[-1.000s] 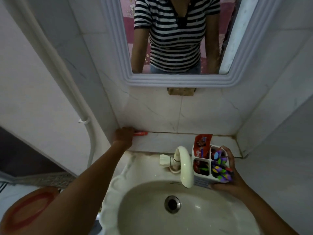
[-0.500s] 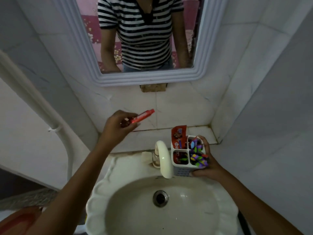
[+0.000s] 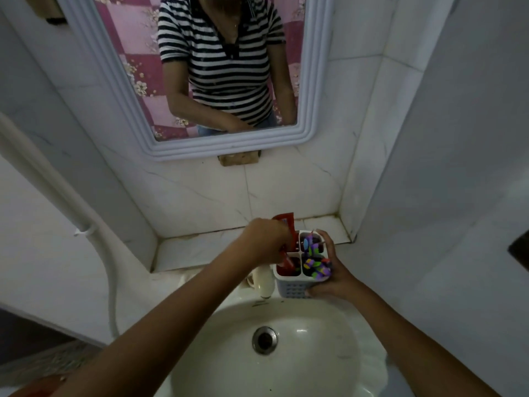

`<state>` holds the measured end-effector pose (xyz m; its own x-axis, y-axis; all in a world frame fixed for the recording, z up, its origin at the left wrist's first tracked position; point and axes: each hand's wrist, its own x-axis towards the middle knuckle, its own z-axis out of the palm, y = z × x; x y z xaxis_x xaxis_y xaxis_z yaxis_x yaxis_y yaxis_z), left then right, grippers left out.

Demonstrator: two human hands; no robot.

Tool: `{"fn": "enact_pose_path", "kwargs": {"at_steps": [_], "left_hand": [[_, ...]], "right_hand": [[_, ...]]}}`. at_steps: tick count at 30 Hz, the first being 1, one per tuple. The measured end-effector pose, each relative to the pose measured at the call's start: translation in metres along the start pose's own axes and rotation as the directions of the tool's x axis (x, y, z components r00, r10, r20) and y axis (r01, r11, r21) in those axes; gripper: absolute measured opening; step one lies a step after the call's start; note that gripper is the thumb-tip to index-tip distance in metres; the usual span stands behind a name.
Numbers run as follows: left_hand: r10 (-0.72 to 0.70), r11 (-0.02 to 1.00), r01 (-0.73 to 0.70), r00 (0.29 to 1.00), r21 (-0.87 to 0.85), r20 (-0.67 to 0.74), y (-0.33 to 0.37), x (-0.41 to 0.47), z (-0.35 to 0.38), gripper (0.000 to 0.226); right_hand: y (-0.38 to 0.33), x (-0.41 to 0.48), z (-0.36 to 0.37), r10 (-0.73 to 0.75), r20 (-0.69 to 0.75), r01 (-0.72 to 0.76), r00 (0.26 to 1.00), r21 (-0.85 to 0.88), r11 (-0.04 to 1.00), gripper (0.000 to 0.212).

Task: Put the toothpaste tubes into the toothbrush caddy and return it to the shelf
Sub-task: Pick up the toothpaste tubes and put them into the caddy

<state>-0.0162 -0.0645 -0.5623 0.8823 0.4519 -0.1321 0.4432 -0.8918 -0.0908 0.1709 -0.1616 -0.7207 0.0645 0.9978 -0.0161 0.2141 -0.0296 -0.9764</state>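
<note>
Both hands meet at the white plastic four-compartment toothbrush caddy point(image 3: 292, 287), which is held above the back rim of the pale oval ceramic sink point(image 3: 329, 333), just right of the cream curved tap spout point(image 3: 264, 282). The right hand point(image 3: 333, 277) wraps around the caddy's right side, fingers curled under its perforated lower wall and thumb along the far right edge, gripping it upright. The left hand point(image 3: 267, 242) reaches over the caddy's left side with fingers closed around a small red toothpaste tube point(image 3: 284, 260), whose lower end slants into the near-left compartment of the caddy; how far in it sits is hidden by the hand.

A larger red toothpaste tube point(image 3: 286, 222) stands upright in the far-left compartment of the caddy, its flat crimped end rising above the left hand's knuckles. The two right-hand compartments of the caddy hold purple-and-green toothbrushes point(image 3: 313, 260), heads up and crowded together.

Behind the caddy runs the white tiled shelf ledge point(image 3: 200, 247), its surface bare in the stretch to the caddy's left. Above the ledge and the caddy hangs a wall mirror with a moulded white frame point(image 3: 312, 81), reflecting a black-and-white striped shirt.
</note>
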Motion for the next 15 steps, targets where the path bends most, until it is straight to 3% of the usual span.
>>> {"fn": "enact_pose_path", "kwargs": {"at_steps": [4, 8, 11, 15], "left_hand": [[-0.032, 0.973, 0.016, 0.998, -0.232, -0.062, -0.003, 0.002, 0.007, 0.04], [-0.203, 0.722, 0.045, 0.968, -0.691, -0.149, -0.016, -0.018, -0.004, 0.023], [-0.361, 0.641, 0.102, 0.915, -0.76, -0.182, -0.024, -0.034, -0.002, 0.02], [-0.416, 0.667, 0.239, 0.905, -0.705, -0.087, -0.022, -0.045, -0.001, 0.034]], "right_hand": [[0.004, -0.004, 0.002, -0.004, -0.045, 0.003, 0.999, -0.024, 1.0, 0.137], [0.009, -0.014, 0.007, -0.015, -0.127, 0.01, 0.992, -0.046, 0.999, 0.135], [0.004, -0.022, 0.011, -0.008, -0.202, 0.003, 0.979, -0.027, 1.0, 0.134], [-0.022, -0.029, 0.005, -0.06, -0.318, 0.066, 0.946, 0.008, 0.998, 0.132]]}}
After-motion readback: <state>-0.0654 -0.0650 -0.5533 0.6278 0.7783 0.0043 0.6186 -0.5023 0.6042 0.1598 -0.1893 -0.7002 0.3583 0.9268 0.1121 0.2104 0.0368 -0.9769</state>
